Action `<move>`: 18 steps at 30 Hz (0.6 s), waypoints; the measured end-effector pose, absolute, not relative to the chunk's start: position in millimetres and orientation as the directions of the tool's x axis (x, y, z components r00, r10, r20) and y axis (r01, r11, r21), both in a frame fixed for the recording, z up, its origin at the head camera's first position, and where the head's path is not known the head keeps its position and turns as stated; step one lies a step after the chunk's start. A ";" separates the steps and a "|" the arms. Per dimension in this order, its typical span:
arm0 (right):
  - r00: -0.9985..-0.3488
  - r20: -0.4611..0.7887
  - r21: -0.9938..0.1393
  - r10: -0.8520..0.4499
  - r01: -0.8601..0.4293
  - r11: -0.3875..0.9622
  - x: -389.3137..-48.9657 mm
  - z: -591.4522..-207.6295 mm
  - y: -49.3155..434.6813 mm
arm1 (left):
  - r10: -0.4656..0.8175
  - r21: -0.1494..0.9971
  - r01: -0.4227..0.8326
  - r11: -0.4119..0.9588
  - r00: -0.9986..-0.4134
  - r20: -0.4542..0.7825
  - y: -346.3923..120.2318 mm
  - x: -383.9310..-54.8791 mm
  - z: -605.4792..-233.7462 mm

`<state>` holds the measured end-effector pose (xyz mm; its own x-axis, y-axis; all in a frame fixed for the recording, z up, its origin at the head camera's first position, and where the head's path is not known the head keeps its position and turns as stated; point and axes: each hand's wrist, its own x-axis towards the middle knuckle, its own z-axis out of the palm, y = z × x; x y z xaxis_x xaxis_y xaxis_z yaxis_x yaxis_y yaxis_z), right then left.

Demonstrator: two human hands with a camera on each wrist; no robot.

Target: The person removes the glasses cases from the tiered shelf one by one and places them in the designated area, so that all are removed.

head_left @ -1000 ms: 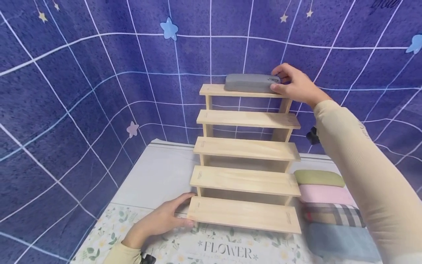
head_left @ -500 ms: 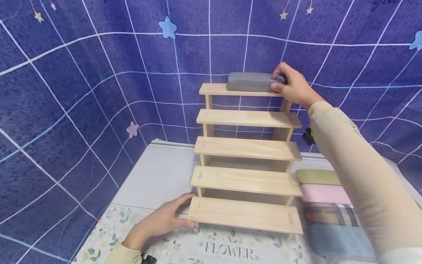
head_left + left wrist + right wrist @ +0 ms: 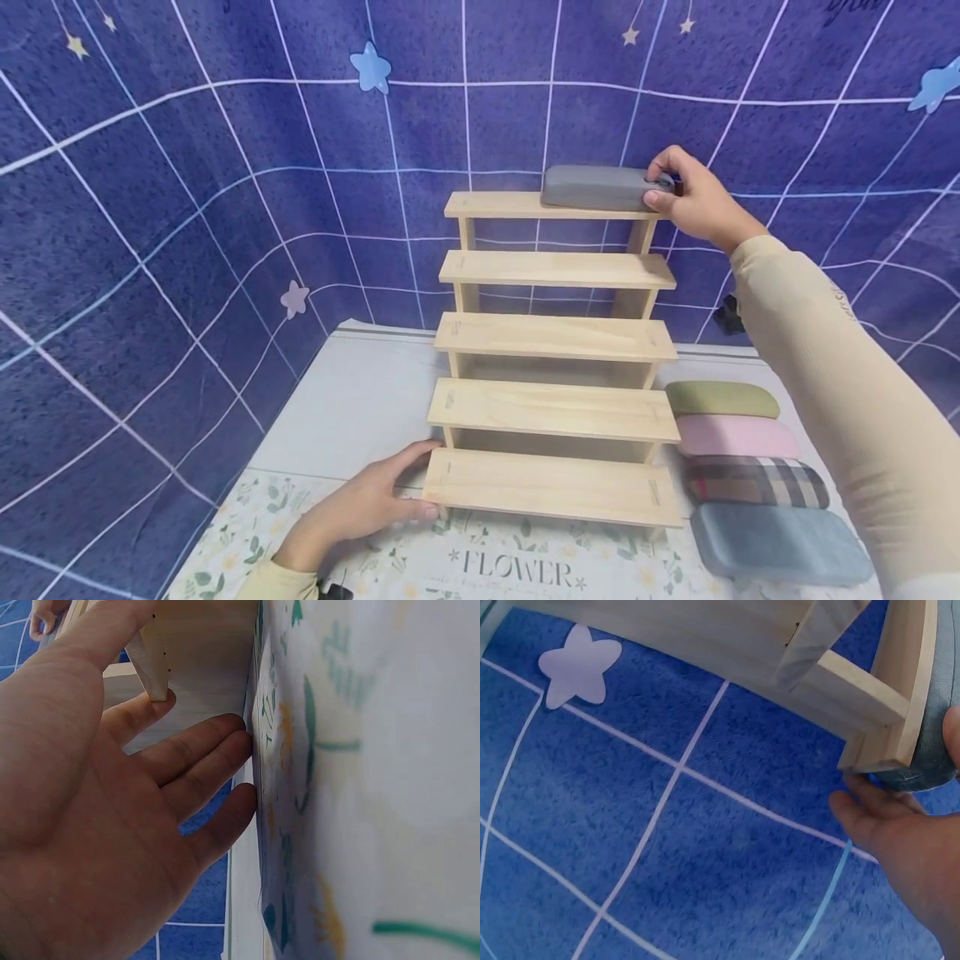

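Note:
A grey glasses case point(image 3: 592, 187) lies lengthwise on the top step of a pale wooden stepped shelf point(image 3: 555, 336). My right hand point(image 3: 693, 196) pinches the case's right end between thumb and fingers. The right wrist view shows the case's end point(image 3: 922, 776) beside the shelf's end board, with fingers beneath it. Low on the left, my left hand point(image 3: 367, 500) holds the left end of the bottom step, thumb at the front and index finger behind. In the left wrist view, the other fingers point(image 3: 214, 761) extend loosely beside the wood.
Right of the shelf lie a green case point(image 3: 723, 399), a pink case point(image 3: 738, 437), a plaid case point(image 3: 757, 482) and a blue case point(image 3: 780, 544) in a row. A flower-print cloth point(image 3: 517, 567) covers the front. A blue star-patterned curtain point(image 3: 300, 167) hangs behind.
My right hand has slid the grey case to the right along the top step, and its fingers have closed over the end. The left hand stays at the bottom step. The head view shifts slightly.

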<state>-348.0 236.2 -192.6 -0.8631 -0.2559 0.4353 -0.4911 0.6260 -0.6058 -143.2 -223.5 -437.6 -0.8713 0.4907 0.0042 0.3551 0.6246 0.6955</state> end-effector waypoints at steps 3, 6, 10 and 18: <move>-0.862 0.429 -0.598 -0.271 -0.495 0.630 -346.8 -193.3 242.9 | 0.490 0.699 0.351 0.623 -0.872 0.001 -223.4 -142.6 -436.9; -0.866 0.419 -0.586 -0.272 -0.487 0.647 -344.1 -193.5 248.4 | 0.493 0.703 0.352 0.618 -0.870 0.002 -223.3 -142.2 -436.5; -0.878 0.412 -0.624 -0.244 -0.467 0.626 -339.2 -193.9 255.6 | 0.500 0.714 0.354 0.604 -0.866 0.007 -223.2 -142.3 -435.9; -0.903 0.395 -0.747 -0.170 -0.424 0.512 -329.8 -199.6 273.0 | 0.506 0.723 0.358 0.590 -0.863 0.014 -223.6 -142.5 -435.1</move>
<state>-329.8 273.0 -199.6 -0.9027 -0.1700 0.3952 -0.4235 0.5123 -0.7471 -142.5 -223.6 -435.1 -0.8626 0.5057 0.0143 0.3581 0.5904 0.7233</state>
